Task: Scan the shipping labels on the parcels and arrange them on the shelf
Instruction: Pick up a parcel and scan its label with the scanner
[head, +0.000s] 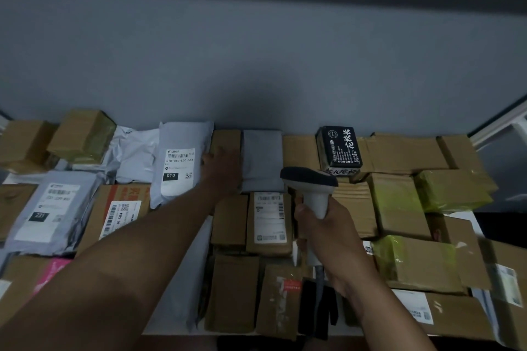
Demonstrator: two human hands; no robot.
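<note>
Both hands out: right hand gripping scanner, left hand fingers blurred, grip unclear.

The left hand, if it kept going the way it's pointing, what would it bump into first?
The left hand already lies on a small brown box. Past that, it would probably meet the grey wall, though depth is unclear.
</note>
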